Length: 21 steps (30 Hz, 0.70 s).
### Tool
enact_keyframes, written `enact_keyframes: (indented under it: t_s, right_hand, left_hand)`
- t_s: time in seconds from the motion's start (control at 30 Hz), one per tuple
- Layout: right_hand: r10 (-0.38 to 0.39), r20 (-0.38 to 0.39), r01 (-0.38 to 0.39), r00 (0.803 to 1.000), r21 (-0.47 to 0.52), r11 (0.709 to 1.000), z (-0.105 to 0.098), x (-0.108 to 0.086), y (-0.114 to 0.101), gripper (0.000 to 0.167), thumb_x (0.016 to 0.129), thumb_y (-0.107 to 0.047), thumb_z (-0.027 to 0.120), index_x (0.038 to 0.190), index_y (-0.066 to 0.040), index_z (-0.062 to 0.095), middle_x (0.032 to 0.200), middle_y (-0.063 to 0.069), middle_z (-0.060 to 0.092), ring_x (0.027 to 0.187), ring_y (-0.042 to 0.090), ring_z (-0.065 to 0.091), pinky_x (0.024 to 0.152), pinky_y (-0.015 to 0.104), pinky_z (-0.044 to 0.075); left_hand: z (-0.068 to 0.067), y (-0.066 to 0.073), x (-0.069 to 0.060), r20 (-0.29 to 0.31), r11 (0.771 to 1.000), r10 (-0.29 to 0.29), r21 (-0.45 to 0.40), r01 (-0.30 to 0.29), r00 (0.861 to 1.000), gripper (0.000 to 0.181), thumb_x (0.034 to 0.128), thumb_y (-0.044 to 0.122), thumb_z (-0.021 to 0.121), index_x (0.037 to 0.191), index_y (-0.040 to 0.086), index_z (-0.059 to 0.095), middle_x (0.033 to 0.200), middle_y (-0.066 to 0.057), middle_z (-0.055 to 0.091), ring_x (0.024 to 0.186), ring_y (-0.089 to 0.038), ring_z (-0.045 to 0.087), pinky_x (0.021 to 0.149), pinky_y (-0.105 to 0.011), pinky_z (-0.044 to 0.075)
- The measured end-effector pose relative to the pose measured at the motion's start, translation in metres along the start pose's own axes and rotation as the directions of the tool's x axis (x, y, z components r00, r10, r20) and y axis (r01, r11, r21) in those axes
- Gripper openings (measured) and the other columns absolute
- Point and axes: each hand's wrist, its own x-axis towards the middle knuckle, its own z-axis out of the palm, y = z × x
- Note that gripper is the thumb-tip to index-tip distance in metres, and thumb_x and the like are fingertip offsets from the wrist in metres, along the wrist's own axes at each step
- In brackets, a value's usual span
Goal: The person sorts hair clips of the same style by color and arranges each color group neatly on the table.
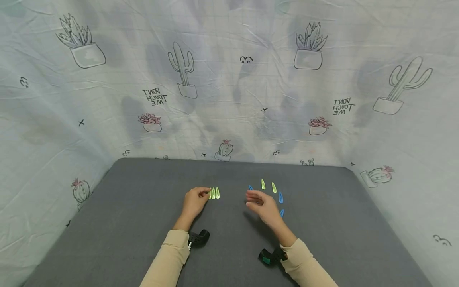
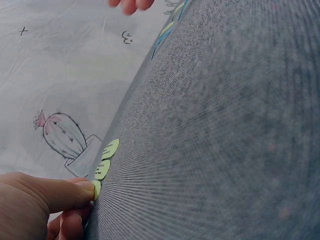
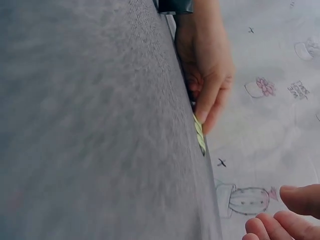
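Three yellow-green snap hair clips stand in a close row left of centre. My left hand (image 1: 193, 204) pinches the leftmost hair clip (image 2: 97, 190) between thumb and finger, at the table surface; its fingers partly cover it. The other two clips (image 1: 217, 193) lie beside it on the right. My right hand (image 1: 264, 208) hovers over the table with its fingers relaxed and nothing in them. Around it lie two more yellow-green clips (image 1: 274, 187) and three blue clips (image 1: 281, 197). One blue clip (image 1: 250, 187) is partly hidden behind the right fingers.
A grey cloth-covered table (image 1: 229, 247) lies beneath everything. White fabric (image 1: 229, 79) printed with cacti hangs at the back and along both sides. A black device (image 1: 199, 238) is worn on the left wrist, and another black device (image 1: 269, 257) on the right.
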Motion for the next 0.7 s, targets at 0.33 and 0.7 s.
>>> enact_keyframes:
  t_s: [0.33, 0.7]
  right_hand:
    - [0.047, -0.091, -0.048, 0.995, -0.016, 0.999, -0.029, -0.022, 0.004, 0.043, 0.086, -0.004, 0.067, 0.126, 0.005, 0.056, 0.121, 0.022, 0.061, 0.111, 0.036, 0.06, 0.086, 0.021, 0.048]
    - [0.167, -0.23, -0.183, 0.959, -0.05, 0.982, -0.042, -0.031, 0.009, 0.04, 0.084, 0.001, 0.067, 0.122, 0.008, 0.058, 0.116, 0.025, 0.063, 0.106, 0.036, 0.062, 0.077, 0.016, 0.049]
  left_hand:
    - [-0.001, 0.001, 0.0, 0.008, 1.0, -0.005, 0.006, 0.005, 1.0, 0.016, 0.0848, 0.009, 0.068, 0.099, 0.007, 0.075, 0.076, -0.003, 0.063, 0.063, -0.012, 0.049, 0.06, -0.029, 0.041]
    - [-0.001, 0.0, 0.0, 0.006, 1.0, -0.004, 0.0, 0.004, 1.0, 0.016, 0.0845, 0.008, 0.068, 0.099, 0.007, 0.075, 0.077, -0.004, 0.063, 0.064, -0.012, 0.049, 0.06, -0.028, 0.04]
